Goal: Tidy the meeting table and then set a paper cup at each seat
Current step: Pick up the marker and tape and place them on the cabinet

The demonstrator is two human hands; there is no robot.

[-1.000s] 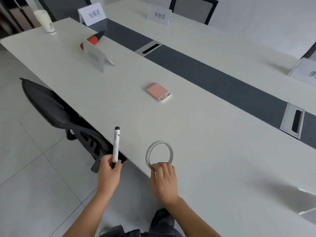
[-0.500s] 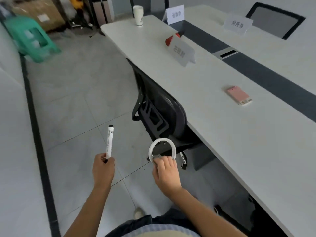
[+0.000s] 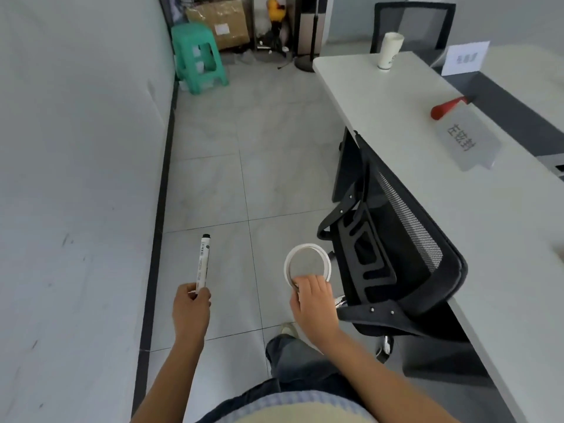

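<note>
My left hand [image 3: 191,312] grips a white marker pen [image 3: 202,261] with a black cap, held upright over the floor. My right hand [image 3: 314,303] pinches the lower edge of a white tape ring [image 3: 288,261], also over the floor, left of the chair. The long white meeting table [image 3: 396,123] runs along the right. A stack of paper cups [image 3: 389,50] stands near its far end. A red-handled tool [image 3: 447,107] lies on the table behind a name card [image 3: 467,141].
A black mesh office chair [image 3: 406,264] is tucked at the table, just right of my right hand. A second name card [image 3: 465,58] and another chair [image 3: 412,22] are at the far end. A green plastic stool [image 3: 198,59] and cardboard box [image 3: 222,22] stand by the far wall.
My view has swung left, away from the table toward the floor and far wall. Both hands have come off the table with the marker and tape ring still held.
</note>
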